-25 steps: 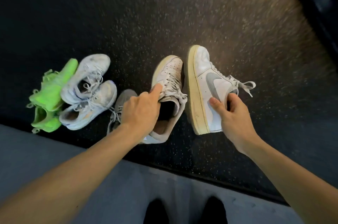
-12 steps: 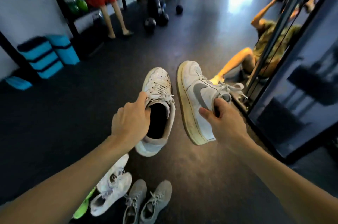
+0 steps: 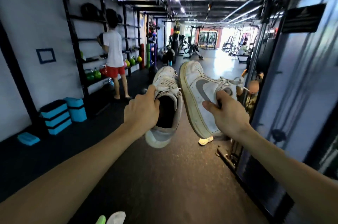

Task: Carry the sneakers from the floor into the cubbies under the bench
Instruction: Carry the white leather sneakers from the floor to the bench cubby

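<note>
The left sneaker [image 3: 165,95] has a scuffed white leather-like upper with a perforated toe, cloth laces and a matt grey heel patch. The right sneaker [image 3: 199,93] shows smooth white leather, a matt grey side mark and a yellowed rubber sole with a dull finish. The floor [image 3: 164,178] looks like dark speckled rubber, slightly rough. On the far left, the shelving rack [image 3: 73,40] is matt black metal, holding glossy kettlebells [image 3: 96,74].

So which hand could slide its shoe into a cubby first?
Probably the left hand: it grips its white leather sneaker sole-down, opening up. The right hand pinches the grey-swoosh white sneaker tipped sideways, sole facing left. No cubbies are in view.
</note>
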Available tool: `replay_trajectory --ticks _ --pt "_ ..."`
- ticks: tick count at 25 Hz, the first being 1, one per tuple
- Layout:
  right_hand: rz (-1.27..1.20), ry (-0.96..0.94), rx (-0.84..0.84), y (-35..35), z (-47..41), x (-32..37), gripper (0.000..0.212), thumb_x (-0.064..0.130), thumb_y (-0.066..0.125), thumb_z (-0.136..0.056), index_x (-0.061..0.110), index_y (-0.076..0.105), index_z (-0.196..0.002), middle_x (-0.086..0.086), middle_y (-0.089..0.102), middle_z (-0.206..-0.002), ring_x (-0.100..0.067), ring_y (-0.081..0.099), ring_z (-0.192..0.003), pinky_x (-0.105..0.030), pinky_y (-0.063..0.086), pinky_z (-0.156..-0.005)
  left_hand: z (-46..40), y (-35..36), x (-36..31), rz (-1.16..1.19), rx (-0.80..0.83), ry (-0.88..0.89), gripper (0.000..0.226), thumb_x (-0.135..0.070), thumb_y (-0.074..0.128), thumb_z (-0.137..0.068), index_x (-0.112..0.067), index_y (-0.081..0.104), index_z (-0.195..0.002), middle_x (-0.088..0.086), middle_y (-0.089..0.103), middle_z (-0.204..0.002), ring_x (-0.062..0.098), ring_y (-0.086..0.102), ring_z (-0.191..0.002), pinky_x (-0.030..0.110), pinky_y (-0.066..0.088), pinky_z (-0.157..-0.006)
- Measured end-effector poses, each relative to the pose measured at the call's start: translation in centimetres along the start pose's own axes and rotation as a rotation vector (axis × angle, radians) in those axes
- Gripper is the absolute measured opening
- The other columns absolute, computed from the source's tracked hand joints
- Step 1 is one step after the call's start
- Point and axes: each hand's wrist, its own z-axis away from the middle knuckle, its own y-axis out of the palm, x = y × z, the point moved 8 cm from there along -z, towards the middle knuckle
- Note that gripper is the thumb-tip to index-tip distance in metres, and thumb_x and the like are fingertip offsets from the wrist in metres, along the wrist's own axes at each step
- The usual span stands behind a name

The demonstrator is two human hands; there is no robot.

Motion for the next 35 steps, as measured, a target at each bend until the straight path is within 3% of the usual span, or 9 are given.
replay_trajectory --ticks 3,8,16,20,23,26,30,32,35 --pt "0.056 -0.025 -0.069 -6.5 3.2 3.1 0.035 0.045 0.051 -0.093 0.02 0.035 -0.074 -0.003 0.051 -0.067 -0.032 0.052 -0.07 -0.034 0.033 -0.054 2.5 -6.5 -3.6 0.008 -0.082 0.038 0.015 -0.027 0.042 -0.097 -0.018 0.04 -0.109 0.009 0.052 -0.085 0.039 0.058 -0.085 0.044 0.047 -0.069" --pt "0.178 -0.025 -0.153 -16.0 9.9 6.8 0.029 0.048 0.049 -0.093 0.021 0.041 -0.085 -0.003 0.056 -0.079 -0.034 0.057 -0.081 -0.036 0.039 -0.062 6.7 -14.5 -8.5 0.073 -0.129 0.118 0.01 -0.025 0.042 -0.096 -0.018 0.04 -0.104 0.006 0.051 -0.072 0.035 0.057 -0.072 0.042 0.048 -0.062" --pt "0.363 0.083 -0.306 -29.8 19.6 12.5 0.03 0.046 0.052 -0.092 0.023 0.04 -0.077 -0.002 0.054 -0.08 -0.028 0.051 -0.076 -0.034 0.036 -0.063 11.9 -24.0 -18.4 0.222 -0.12 0.261 0.023 -0.024 0.042 -0.095 -0.016 0.043 -0.117 0.016 0.058 -0.088 0.036 0.053 -0.079 0.037 0.036 -0.063" --pt "0.515 0.195 -0.398 -35.5 26.0 14.1 0.031 0.047 0.05 -0.093 0.022 0.039 -0.077 -0.004 0.057 -0.078 -0.032 0.056 -0.075 -0.033 0.036 -0.06 15.0 -26.2 -22.9 0.355 -0.041 0.337 0.029 -0.024 0.043 -0.096 -0.015 0.044 -0.124 0.024 0.06 -0.104 0.04 0.054 -0.09 0.037 0.033 -0.068" --pt "0.653 0.27 -0.432 -38.9 32.3 15.7 0.028 0.044 0.048 -0.095 0.021 0.039 -0.082 -0.001 0.052 -0.072 -0.029 0.051 -0.07 -0.033 0.034 -0.057 18.4 -26.6 -26.3 0.459 0.016 0.431 0.025 -0.025 0.043 -0.094 -0.014 0.044 -0.117 0.026 0.059 -0.107 0.047 0.054 -0.098 0.039 0.033 -0.07" --pt "0.833 0.386 -0.46 -42.4 39.4 17.2 0.022 0.041 0.046 -0.095 0.021 0.042 -0.09 -0.003 0.05 -0.077 -0.029 0.047 -0.074 -0.035 0.033 -0.063 23.2 -27.2 -30.7 0.593 0.09 0.528 0.015 -0.022 0.044 -0.095 -0.012 0.044 -0.105 0.02 0.057 -0.095 0.045 0.055 -0.094 0.037 0.033 -0.067" --pt "1.059 0.575 -0.496 -48.2 49.7 18.7 0.023 0.04 0.045 -0.095 0.02 0.051 -0.105 -0.012 0.061 -0.103 -0.039 0.059 -0.091 -0.036 0.032 -0.067 31.5 -29.4 -38.2 0.805 0.179 0.676 0.013 -0.019 0.044 -0.095 -0.01 0.044 -0.104 0.01 0.052 -0.078 0.037 0.053 -0.079 0.036 0.035 -0.061" --pt "1.14 0.635 -0.522 -51.0 54.4 19.9 0.024 0.039 0.044 -0.096 0.019 0.051 -0.106 -0.011 0.063 -0.104 -0.039 0.06 -0.091 -0.036 0.031 -0.066 35.3 -30.9 -41.9 0.879 0.209 0.738 0.01 -0.018 0.044 -0.095 -0.01 0.044 -0.102 0.005 0.048 -0.073 0.029 0.048 -0.071 0.033 0.031 -0.058" --pt "1.272 0.733 -0.544 -56.3 63.2 22.5 0.024 0.038 0.04 -0.097 0.019 0.052 -0.106 -0.006 0.066 -0.098 -0.035 0.061 -0.087 -0.035 0.03 -0.064 42.7 -34.2 -48.5 1.01 0.286 0.837 0.01 -0.019 0.045 -0.094 -0.011 0.044 -0.1 0.008 0.052 -0.077 0.038 0.054 -0.079 0.036 0.034 -0.061"
